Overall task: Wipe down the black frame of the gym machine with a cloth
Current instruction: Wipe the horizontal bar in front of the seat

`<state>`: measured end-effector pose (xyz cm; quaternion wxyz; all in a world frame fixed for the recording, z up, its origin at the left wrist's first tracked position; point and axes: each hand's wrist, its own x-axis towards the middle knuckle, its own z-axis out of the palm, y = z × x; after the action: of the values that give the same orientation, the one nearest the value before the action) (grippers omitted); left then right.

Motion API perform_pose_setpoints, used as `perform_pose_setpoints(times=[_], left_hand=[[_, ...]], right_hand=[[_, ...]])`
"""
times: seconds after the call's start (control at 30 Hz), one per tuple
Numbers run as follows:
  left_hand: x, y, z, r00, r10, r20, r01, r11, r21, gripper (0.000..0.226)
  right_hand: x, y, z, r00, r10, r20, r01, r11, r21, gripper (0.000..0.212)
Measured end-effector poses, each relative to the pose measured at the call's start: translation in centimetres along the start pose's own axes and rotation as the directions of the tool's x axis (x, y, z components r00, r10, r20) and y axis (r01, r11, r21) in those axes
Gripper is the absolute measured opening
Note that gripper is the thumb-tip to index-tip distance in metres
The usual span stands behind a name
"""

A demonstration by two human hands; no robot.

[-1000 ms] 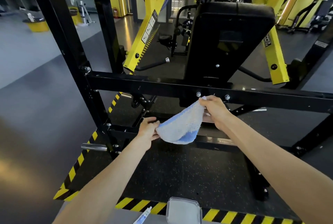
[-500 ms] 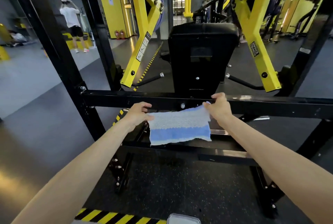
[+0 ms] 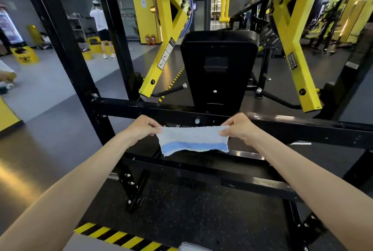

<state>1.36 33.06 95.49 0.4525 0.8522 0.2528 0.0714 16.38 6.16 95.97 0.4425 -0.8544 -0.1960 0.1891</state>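
A white cloth with a blue stripe [image 3: 192, 139] hangs stretched flat between both hands. My left hand [image 3: 141, 126] pinches its upper left corner and my right hand [image 3: 239, 126] pinches its upper right corner. The cloth hangs just in front of the black horizontal crossbar [image 3: 121, 107] of the gym machine's frame, near a bolt [image 3: 197, 121]. A black upright post [image 3: 66, 48] joins the bar at the left. A lower black bar [image 3: 201, 167] runs beneath the cloth.
A black padded backrest [image 3: 219, 65] rises behind the crossbar between two yellow lever arms [image 3: 165, 52] [image 3: 296, 52]. Yellow-black hazard tape [image 3: 117, 236] edges the dark rubber mat. A person in a white shirt [image 3: 100, 26] stands far back left.
The cloth went from bunched and sagging to spread flat and taut as the hands moved apart and up to the crossbar. The view tilted upward.
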Motion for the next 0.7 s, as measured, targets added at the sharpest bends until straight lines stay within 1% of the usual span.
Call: perform_pose_setpoints(times=[0.03, 0.07, 0.1, 0.13, 0.17, 0.2, 0.23, 0.27, 0.33, 0.37, 0.4, 0.43, 0.5, 0.57, 0.63, 0.67, 0.7], left_hand=[[0.0, 0.0, -0.3, 0.999, -0.037, -0.007, 0.037, 0.998, -0.044, 0.008], [-0.1, 0.0, -0.6, 0.996, -0.087, 0.012, 0.088, 0.989, -0.123, 0.004], [-0.1, -0.2, -0.8, 0.989, -0.137, 0.055, 0.147, 0.960, -0.239, 0.009], [0.0, -0.4, -0.8, 0.977, -0.191, 0.097, 0.214, 0.910, -0.355, 0.015], [0.1, -0.6, -0.5, 0.965, -0.240, 0.106, 0.261, 0.860, -0.437, 0.019], [0.3, -0.9, -0.1, 0.956, -0.287, 0.063, 0.281, 0.834, -0.474, 0.017], [0.6, -1.1, 0.4, 0.947, -0.322, -0.017, 0.274, 0.832, -0.483, 0.010], [0.9, -1.2, 0.7, 0.933, -0.339, -0.124, 0.252, 0.858, -0.449, 0.008], [1.3, -1.1, 1.2, 0.901, -0.298, -0.315, 0.211, 0.936, -0.281, 0.023], [1.2, -0.9, 1.3, 0.894, -0.244, -0.376, 0.186, 0.965, -0.185, 0.031], [1.1, -0.8, 1.4, 0.894, -0.185, -0.407, 0.150, 0.982, -0.117, 0.036], [1.1, -0.7, 1.6, 0.902, -0.124, -0.414, 0.101, 0.992, -0.075, 0.036], [1.5, -0.5, 1.9, 0.927, -0.064, -0.369, 0.039, 0.996, -0.075, 0.027], [2.1, -0.4, 1.6, 0.954, -0.086, -0.288, 0.040, 0.986, -0.162, 0.024], [3.1, -1.0, 0.9, 0.967, -0.181, -0.182, 0.118, 0.944, -0.309, 0.021], [3.6, -1.5, 0.1, 0.964, -0.234, -0.123, 0.172, 0.907, -0.384, 0.019], [4.1, -2.0, -0.8, 0.959, -0.277, -0.059, 0.220, 0.860, -0.460, 0.023]], right_hand=[[0.3, 0.0, 0.1, 1.000, -0.019, -0.016, 0.019, 0.999, -0.030, 0.026], [0.6, -0.1, 0.3, 0.999, -0.025, -0.030, 0.024, 0.999, -0.048, 0.042], [0.9, -0.3, 0.6, 0.999, -0.015, -0.043, 0.014, 0.999, -0.037, 0.049], [1.4, -0.5, 1.0, 0.998, 0.003, -0.060, -0.003, 1.000, 0.006, 0.046], [1.8, -0.8, 1.7, 0.997, 0.050, -0.059, -0.046, 0.996, 0.078, 0.033], [2.0, -1.2, 2.4, 0.994, 0.091, -0.061, -0.082, 0.986, 0.145, 0.019], [2.3, -1.7, 3.3, 0.990, 0.130, -0.056, -0.117, 0.974, 0.195, 0.021], [2.5, -2.2, 4.2, 0.987, 0.153, -0.044, -0.138, 0.960, 0.242, 0.026], [2.5, -3.5, 5.9, 0.986, 0.163, -0.030, -0.147, 0.941, 0.304, 0.026], [2.5, -4.2, 6.9, 0.986, 0.165, -0.032, -0.146, 0.936, 0.320, 0.024], [2.7, -4.9, 7.8, 0.987, 0.157, -0.028, -0.138, 0.930, 0.340, 0.022], [2.8, -5.7, 8.9, 0.989, 0.147, -0.015, -0.132, 0.924, 0.358, 0.022], [2.9, -7.0, 11.4, 0.994, 0.105, 0.029, -0.109, 0.924, 0.366, 0.023], [3.3, -8.4, 14.1, 0.996, 0.048, 0.069, -0.069, 0.941, 0.332, 0.025], [3.9, -9.6, 16.5, 0.997, 0.001, 0.078, -0.023, 0.959, 0.281, 0.031], [4.3, -10.1, 17.6, 0.997, -0.007, 0.081, -0.014, 0.964, 0.266, 0.035], [4.8, -10.5, 18.5, 0.996, -0.013, 0.090, -0.011, 0.966, 0.258, 0.038]])
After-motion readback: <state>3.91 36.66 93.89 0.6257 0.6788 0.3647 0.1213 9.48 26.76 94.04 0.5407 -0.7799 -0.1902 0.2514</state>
